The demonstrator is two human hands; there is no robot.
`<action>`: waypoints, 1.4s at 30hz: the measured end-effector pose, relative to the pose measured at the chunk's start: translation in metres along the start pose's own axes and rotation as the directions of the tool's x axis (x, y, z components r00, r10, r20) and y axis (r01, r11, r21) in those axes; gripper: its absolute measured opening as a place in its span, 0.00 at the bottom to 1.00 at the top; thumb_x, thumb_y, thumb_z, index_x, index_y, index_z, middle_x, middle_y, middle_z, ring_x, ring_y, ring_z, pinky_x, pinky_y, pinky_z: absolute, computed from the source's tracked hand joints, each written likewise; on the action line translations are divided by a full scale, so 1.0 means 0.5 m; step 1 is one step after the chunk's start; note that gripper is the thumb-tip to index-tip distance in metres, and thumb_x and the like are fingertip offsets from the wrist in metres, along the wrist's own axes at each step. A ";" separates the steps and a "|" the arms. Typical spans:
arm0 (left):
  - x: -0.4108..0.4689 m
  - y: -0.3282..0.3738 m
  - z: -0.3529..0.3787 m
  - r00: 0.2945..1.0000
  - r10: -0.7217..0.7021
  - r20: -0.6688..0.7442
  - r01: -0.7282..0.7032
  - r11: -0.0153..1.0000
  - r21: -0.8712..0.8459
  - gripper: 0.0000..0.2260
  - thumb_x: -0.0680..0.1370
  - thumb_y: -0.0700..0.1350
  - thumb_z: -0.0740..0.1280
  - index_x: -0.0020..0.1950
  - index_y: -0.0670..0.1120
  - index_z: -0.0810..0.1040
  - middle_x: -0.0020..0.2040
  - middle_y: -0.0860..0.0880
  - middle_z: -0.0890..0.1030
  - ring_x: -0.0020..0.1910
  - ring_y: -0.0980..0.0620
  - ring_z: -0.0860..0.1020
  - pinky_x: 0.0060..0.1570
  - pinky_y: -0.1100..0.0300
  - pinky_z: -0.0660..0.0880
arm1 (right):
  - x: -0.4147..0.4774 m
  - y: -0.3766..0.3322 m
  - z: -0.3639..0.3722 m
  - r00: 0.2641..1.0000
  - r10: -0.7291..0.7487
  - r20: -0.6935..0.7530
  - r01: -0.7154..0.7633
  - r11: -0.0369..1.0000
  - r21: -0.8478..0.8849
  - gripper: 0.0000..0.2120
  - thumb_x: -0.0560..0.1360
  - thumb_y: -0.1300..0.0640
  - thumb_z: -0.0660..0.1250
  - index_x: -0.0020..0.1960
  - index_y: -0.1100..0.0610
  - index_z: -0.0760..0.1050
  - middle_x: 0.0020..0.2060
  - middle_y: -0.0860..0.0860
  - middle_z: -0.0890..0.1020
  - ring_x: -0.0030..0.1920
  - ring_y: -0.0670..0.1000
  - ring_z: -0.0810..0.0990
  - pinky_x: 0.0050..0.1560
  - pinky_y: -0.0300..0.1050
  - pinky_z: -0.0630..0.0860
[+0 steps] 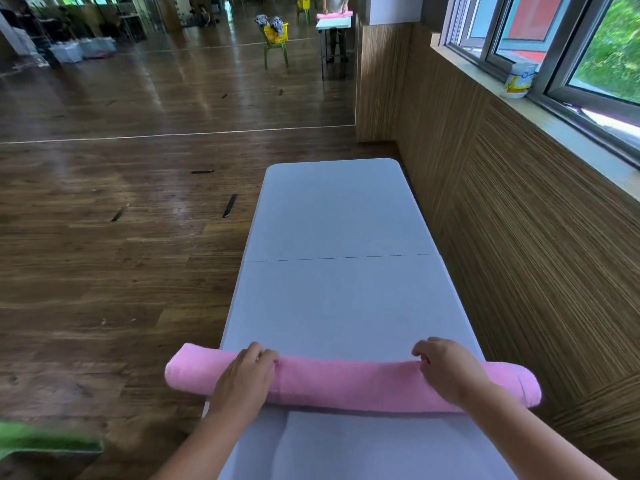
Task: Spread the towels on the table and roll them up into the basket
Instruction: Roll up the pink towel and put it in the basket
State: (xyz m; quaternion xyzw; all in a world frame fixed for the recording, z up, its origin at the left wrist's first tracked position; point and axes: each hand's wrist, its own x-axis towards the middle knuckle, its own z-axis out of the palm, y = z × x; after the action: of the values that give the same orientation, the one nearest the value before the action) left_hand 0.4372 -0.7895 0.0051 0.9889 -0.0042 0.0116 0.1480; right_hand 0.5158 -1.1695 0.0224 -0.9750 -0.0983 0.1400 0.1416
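A pink towel lies rolled into one long tube across the near part of the white folding table. Both ends of the roll stick out past the table's side edges. My left hand sits on the roll's left part, fingers curled over its far side. My right hand sits on the right part in the same way, fingertips hooked over the top. No basket is near me in view.
A wood-panelled wall and a window sill with a white tub run along the table's right side. Wooden floor lies to the left. A green thing shows at the lower left. The mirror ahead reflects a yellow basket on a green chair.
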 end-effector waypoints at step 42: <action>0.052 -0.009 -0.043 0.935 -0.311 0.172 0.281 0.944 0.175 0.24 0.74 0.68 0.60 0.65 0.59 0.65 0.54 0.52 0.79 0.53 0.46 0.80 0.47 0.53 0.72 | 0.003 0.073 -0.018 0.986 0.159 0.046 -0.155 0.985 -0.082 0.21 0.70 0.39 0.62 0.58 0.47 0.64 0.46 0.47 0.78 0.44 0.53 0.79 0.40 0.47 0.74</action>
State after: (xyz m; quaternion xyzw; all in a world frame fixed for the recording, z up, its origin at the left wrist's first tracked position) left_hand 0.4629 -0.7790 0.0250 0.9826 0.1314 -0.1084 0.0735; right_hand 0.5253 -1.2058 0.0190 -0.9805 -0.0303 0.1723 0.0895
